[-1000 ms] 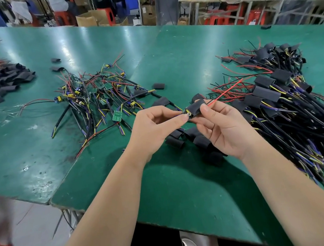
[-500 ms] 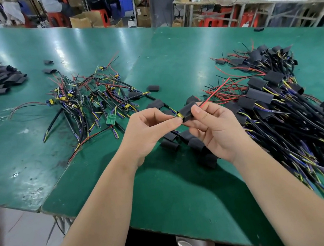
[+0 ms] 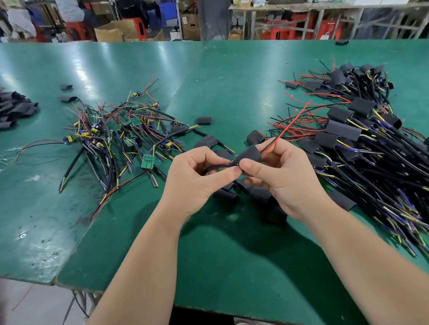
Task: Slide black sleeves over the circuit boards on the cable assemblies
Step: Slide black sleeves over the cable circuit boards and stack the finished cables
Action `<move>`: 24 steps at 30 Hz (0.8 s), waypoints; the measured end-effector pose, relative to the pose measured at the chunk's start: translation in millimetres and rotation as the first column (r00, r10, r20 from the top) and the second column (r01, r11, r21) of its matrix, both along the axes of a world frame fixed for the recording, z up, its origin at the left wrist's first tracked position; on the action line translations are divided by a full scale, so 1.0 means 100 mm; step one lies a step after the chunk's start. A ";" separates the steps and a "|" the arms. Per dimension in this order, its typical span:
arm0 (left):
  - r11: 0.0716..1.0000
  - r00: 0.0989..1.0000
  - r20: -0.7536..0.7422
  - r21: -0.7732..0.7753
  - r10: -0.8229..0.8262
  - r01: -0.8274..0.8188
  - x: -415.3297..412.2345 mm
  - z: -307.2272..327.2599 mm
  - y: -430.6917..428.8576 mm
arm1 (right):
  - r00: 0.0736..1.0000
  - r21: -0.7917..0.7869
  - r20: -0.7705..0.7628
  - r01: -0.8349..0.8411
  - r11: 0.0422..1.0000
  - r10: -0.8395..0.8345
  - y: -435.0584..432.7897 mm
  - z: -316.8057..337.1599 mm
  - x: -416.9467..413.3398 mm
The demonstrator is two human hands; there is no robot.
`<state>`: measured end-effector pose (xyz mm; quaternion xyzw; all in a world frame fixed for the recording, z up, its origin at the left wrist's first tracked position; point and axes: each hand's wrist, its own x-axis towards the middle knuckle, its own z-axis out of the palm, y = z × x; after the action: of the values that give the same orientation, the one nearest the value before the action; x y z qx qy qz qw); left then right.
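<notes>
Head view: the left hand (image 3: 196,175) pinches the cable (image 3: 216,167) by its coloured wires, likely to steady it. The right hand (image 3: 285,175) keeps a narrow grip on the black sleeve (image 3: 249,155), held above the tabletop (image 3: 246,253), with a red lead (image 3: 292,120) poking out the far end. The board is hidden, probably inside. Nothing sits in bins: bare assemblies (image 3: 121,136) are heaped left, sleeved ones (image 3: 367,138) right, and spare sleeves (image 3: 261,197) lie beneath the hands.

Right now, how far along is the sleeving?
Done: the sleeved pile on the right. In hand: the right hand holds a black sleeve; the left hand pinches the cable entering it. Remaining: the unsleeved pile at left, green boards bare.
</notes>
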<state>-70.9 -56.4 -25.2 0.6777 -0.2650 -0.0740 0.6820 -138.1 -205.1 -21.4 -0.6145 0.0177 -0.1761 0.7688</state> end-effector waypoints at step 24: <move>0.997 0.995 0.069 0.023 0.072 -0.074 0.00 -0.01 -0.03 | 0.998 0.072 -0.020 -0.052 0.996 0.053 -0.02 0.03 -0.02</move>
<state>-71.3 -59.7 -26.2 0.6976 -0.2624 -0.0293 0.6660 -140.0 -206.8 -18.0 -0.5887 0.0164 -0.1481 0.7945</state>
